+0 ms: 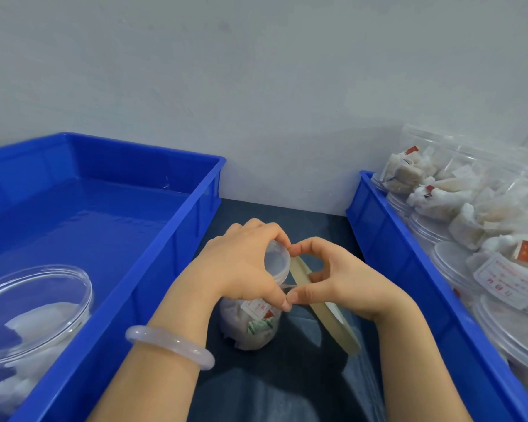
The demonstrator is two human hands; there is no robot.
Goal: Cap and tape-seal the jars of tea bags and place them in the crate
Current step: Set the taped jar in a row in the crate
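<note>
A clear plastic jar of tea bags (253,324) stands on the dark surface between two blue crates, with a translucent cap (276,258) on top. My left hand (244,266) grips the cap and jar neck from the left. My right hand (339,281) holds a thin beige tape roll (333,318) on edge beside the jar, and a strip of clear tape stretches from the roll to the jar neck between both thumbs. The large blue crate (177,226) on the left holds one capped jar (28,318) at its near end.
A second blue crate (387,239) on the right is piled with several jars of tea bags (457,208) and lids. A pale wall rises right behind the crates. A pale bangle (168,345) sits on my left wrist.
</note>
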